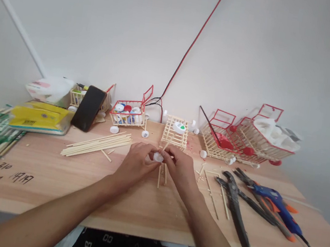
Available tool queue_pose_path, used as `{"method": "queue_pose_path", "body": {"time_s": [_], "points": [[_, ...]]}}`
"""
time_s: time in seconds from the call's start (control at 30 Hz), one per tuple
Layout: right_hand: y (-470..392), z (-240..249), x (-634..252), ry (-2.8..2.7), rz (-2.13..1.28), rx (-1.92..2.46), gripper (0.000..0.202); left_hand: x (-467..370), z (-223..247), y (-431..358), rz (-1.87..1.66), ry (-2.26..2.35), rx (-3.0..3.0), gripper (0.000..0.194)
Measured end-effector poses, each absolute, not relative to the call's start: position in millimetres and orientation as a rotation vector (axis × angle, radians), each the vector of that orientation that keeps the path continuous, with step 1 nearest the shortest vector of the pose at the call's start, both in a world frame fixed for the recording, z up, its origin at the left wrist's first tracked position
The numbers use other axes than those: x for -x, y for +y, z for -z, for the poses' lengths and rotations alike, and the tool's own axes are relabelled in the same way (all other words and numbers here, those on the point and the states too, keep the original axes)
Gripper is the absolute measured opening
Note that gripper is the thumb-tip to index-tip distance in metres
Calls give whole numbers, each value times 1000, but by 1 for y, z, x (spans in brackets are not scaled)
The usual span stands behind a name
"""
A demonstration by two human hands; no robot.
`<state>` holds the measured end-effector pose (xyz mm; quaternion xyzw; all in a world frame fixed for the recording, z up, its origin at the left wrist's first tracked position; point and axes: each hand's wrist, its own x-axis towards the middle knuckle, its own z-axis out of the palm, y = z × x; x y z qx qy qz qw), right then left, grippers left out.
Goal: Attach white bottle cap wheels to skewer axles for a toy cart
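Note:
My left hand is closed, its thumb and fingers pinching a white bottle cap. Close beside it, my right hand is closed around a thin wooden stick. The stick slants up and away, and at its far end sits another white cap with a green mark. Whether the stick's near end touches the cap in my left hand is hidden by my fingers. Just beyond both hands lies a small frame of wooden sticks with white caps at its far corners. Two sticks show below my hands.
Small stick carts with red rims stand along the wall, one holding bottle caps. Loose sticks and a phone lie left, beside a yellow packet. Black-handled cutters and a blue glue gun lie right, its cord trailing off the edge.

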<state>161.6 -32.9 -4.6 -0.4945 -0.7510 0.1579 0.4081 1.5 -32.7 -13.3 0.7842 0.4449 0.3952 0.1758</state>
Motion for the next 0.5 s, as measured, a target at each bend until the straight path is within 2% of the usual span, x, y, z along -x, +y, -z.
{"method": "queue_pose_path", "body": {"time_s": [0.5], "points": [[-32,3,-165,-1888,-400,1272,24,1,13,-30,-1113,1240,-2188,26]]}}
